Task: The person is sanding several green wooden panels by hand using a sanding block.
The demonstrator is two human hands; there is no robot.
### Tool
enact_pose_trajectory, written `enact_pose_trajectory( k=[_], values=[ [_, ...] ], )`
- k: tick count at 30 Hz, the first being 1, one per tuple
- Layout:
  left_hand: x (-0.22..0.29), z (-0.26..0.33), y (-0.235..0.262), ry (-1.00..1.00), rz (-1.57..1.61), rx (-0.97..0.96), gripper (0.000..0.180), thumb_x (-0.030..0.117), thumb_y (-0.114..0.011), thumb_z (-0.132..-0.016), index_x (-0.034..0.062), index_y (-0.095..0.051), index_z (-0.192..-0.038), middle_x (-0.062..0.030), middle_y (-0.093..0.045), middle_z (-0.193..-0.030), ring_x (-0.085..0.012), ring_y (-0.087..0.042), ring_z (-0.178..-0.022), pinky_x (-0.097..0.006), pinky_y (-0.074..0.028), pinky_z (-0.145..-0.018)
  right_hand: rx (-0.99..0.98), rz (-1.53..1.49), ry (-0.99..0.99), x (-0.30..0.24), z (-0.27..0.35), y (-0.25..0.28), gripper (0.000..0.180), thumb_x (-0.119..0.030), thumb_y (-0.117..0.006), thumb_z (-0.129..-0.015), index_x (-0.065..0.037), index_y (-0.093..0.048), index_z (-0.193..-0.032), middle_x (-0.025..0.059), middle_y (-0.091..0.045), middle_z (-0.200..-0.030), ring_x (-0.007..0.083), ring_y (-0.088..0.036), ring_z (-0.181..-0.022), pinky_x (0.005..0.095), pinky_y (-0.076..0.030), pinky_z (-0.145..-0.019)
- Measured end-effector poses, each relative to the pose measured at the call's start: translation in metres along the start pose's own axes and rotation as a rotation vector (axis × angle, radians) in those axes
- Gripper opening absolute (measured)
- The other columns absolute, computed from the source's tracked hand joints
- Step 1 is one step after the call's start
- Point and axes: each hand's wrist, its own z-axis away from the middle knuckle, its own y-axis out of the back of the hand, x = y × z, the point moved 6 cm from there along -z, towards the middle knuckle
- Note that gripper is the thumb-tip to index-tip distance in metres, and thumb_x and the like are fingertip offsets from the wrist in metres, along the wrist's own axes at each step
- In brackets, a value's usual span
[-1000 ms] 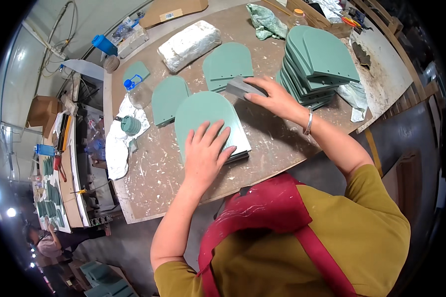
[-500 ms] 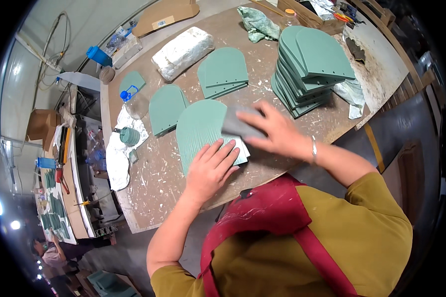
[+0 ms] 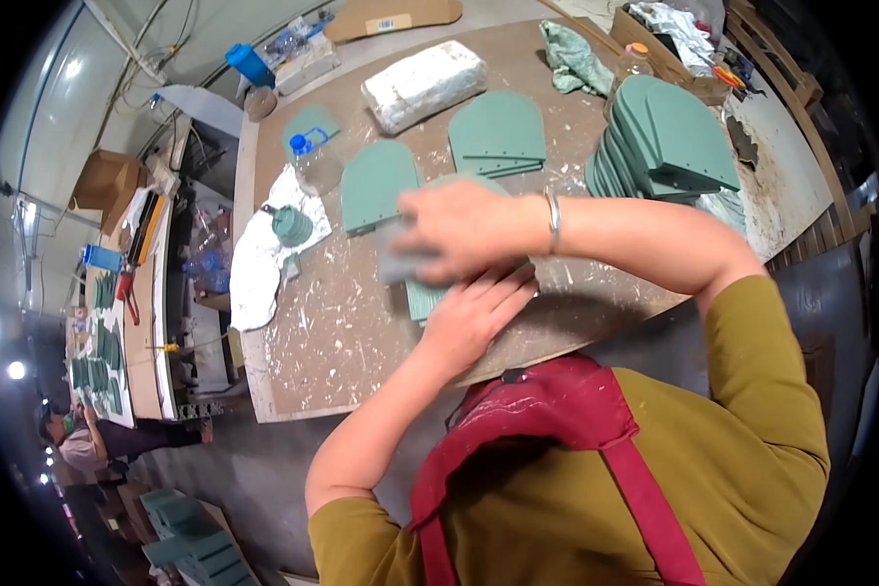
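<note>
A green arch-topped panel [image 3: 423,303] lies before me on the worktable, largely covered by my hands and right forearm. My left hand [image 3: 474,317] rests flat on its near part, fingers stretched out. Blurred by motion, my right hand [image 3: 459,227] grips a flat grey sanding block [image 3: 395,256] at the panel's left edge. Another green panel [image 3: 379,186] lies just beyond that block. Farther back sits a small stack of similar panels [image 3: 498,127], with small holes along the straight edge. A tall stack of them [image 3: 654,137] stands at the right.
A white-wrapped bundle [image 3: 425,86] lies at the back of the brown worktable [image 3: 313,386]. Left are a blue-capped clear jug [image 3: 314,161] and a white cloth [image 3: 256,278] under a green container [image 3: 291,227]. A green rag [image 3: 576,61] lies far right. Another person [image 3: 78,444] works at far left.
My right hand has swept the sanding block leftward, from the panel's right side to its left edge. My left hand stays on the panel. The whole view has shifted.
</note>
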Motion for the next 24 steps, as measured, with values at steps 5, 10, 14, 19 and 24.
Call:
enact_pose_trajectory(
  k=[5, 10, 14, 19, 24],
  values=[
    [0.009, -0.006, 0.0, -0.029, -0.004, 0.013, 0.049, 0.009, -0.056, -0.082, 0.0112, -0.06, -0.131, -0.0055, -0.059, -0.137, -0.0277, -0.056, -0.125, -0.045, -0.044, -0.105, -0.054, -0.045, -0.037, 0.035, -0.013, 0.003, 0.045, -0.041, -0.066, -0.082, -0.018, -0.068, -0.121, 0.0158, -0.06, -0.103, 0.0344, -0.064, -0.091, 0.0444, -0.054, -0.076],
    [0.004, -0.001, -0.004, 0.004, 0.117, 0.023, 0.047, 0.01, -0.054, -0.084, 0.0096, -0.059, -0.13, -0.0072, -0.058, -0.137, -0.0296, -0.054, -0.126, -0.044, -0.044, -0.106, -0.327, -0.109, 0.244, -0.038, -0.013, 0.003, 0.042, -0.04, -0.065, -0.083, -0.021, -0.069, -0.12, 0.0168, -0.061, -0.107, 0.0344, -0.064, -0.098, 0.0447, -0.054, -0.082],
    [0.005, -0.005, 0.002, 0.085, 0.115, 0.023, 0.048, 0.001, -0.062, -0.08, 0.0116, -0.062, -0.127, -0.0091, -0.06, -0.136, -0.0304, -0.057, -0.125, -0.046, -0.045, -0.104, -0.025, 0.125, -0.225, 0.068, -0.023, 0.003, 0.041, -0.033, -0.071, -0.082, -0.016, -0.064, -0.118, 0.0174, -0.058, -0.111, 0.0381, -0.061, -0.099, 0.0483, -0.05, -0.082],
    [-0.049, 0.017, 0.052, 0.6, 0.357, 0.343, 0.024, 0.012, -0.064, -0.091, 0.0031, -0.065, -0.113, -0.0144, -0.068, -0.112, -0.0293, -0.065, -0.101, -0.039, -0.051, -0.091, 0.478, 0.14, -0.456, 0.106, 0.066, 0.041, 0.048, -0.035, -0.072, -0.083, -0.018, -0.061, -0.126, 0.0159, -0.056, -0.108, 0.0354, -0.059, -0.099, 0.0434, -0.051, -0.085],
    [-0.107, 0.056, 0.046, 0.956, 0.287, -0.12, 0.041, 0.04, -0.071, -0.089, -0.0004, -0.061, -0.087, -0.0101, -0.062, -0.081, -0.0191, -0.058, -0.073, -0.035, -0.044, -0.061, 0.513, -0.268, -0.689, 0.102, 0.152, 0.0, 0.052, -0.039, -0.067, -0.089, -0.014, -0.058, -0.133, 0.0172, -0.056, -0.111, 0.0358, -0.06, -0.1, 0.0404, -0.05, -0.089]
  ],
)
